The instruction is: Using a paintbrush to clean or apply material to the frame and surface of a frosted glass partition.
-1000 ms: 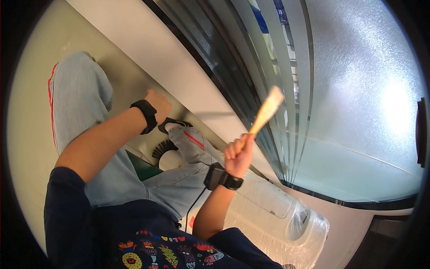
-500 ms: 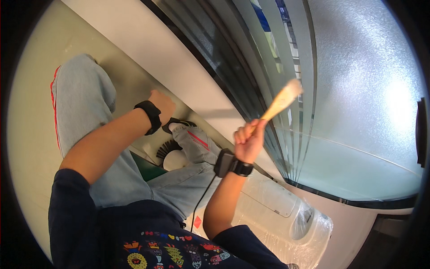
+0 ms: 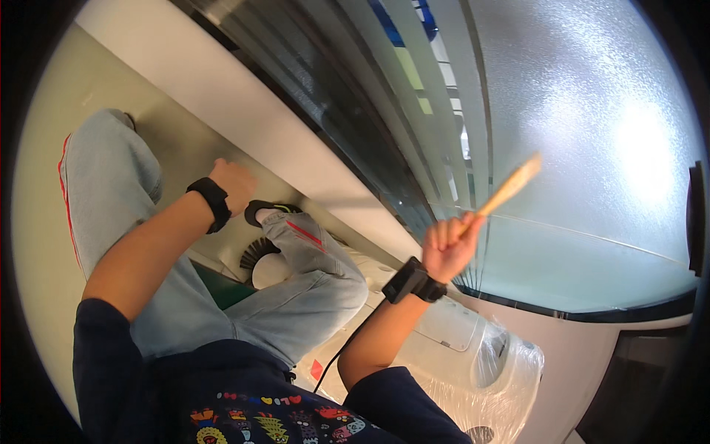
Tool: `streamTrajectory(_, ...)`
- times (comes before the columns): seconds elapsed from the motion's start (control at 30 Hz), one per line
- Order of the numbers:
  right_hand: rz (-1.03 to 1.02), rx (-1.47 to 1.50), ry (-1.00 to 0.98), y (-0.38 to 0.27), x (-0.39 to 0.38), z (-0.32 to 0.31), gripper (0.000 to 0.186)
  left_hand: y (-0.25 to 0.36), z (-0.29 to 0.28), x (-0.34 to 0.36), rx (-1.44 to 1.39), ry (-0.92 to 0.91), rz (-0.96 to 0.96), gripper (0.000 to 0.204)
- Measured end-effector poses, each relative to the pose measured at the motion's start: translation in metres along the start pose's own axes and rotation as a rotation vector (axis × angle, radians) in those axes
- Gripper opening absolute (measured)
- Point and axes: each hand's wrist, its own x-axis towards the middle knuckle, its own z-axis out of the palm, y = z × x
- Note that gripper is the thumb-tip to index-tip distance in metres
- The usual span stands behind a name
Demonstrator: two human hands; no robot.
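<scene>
1. The wooden brush point(image 3: 506, 189) is held up in front of the frosted glass panel point(image 3: 577, 148); whether its tip touches the glass cannot be told.
2. Right hand point(image 3: 449, 248): fingers wrapped round the handle, thumb side toward the bristle end.
3. Left hand point(image 3: 233, 185): set well apart from the brush; fingers look curled, but whether anything is held cannot be told.
4. Long axis: slanted across the view, handle end lower left in the fist, bristle end pointed up and right, away from the body.
5. For good control, strokes are best made with light pressure, bristles laid flat rather than jabbed end-on.
6. The black cable point(image 3: 347, 348) at the right wrist should be given slack and kept off the brush.
</scene>
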Motion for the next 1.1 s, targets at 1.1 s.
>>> streamTrajectory(1.1, 0.578, 0.150, 0.129, 0.090, -0.028, -0.088, 0.037, -0.004, 0.010, 0.002, 0.048, -0.006, 0.037, 0.033)
